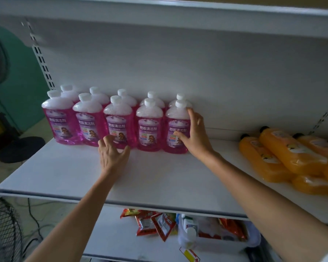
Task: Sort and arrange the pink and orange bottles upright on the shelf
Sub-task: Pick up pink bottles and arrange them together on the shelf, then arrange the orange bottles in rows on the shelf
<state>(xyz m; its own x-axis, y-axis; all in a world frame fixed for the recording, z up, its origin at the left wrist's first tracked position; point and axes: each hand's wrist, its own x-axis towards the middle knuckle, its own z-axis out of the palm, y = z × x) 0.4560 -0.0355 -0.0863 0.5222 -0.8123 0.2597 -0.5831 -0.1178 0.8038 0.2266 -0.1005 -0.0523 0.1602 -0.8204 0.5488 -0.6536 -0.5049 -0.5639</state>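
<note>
Several pink bottles (149, 127) with white caps stand upright in two rows at the back left of the white shelf (159, 176). My right hand (194, 136) grips the right side of the rightmost front pink bottle (175, 129), thumb on its label, fingers up its far side. My left hand (113, 153) hovers with spread, curled fingers in front of the middle front pink bottle (117, 125), fingertips near its base. Several orange bottles (284, 156) with black caps lie on their sides in a pile at the shelf's right end.
Another shelf board (178, 10) hangs overhead. The shelf below holds red snack packets (155, 224) and a plastic bag of goods (212, 233). A standing fan's base (19, 148) sits on the floor to the left, and a fan grille (2, 229) at bottom left.
</note>
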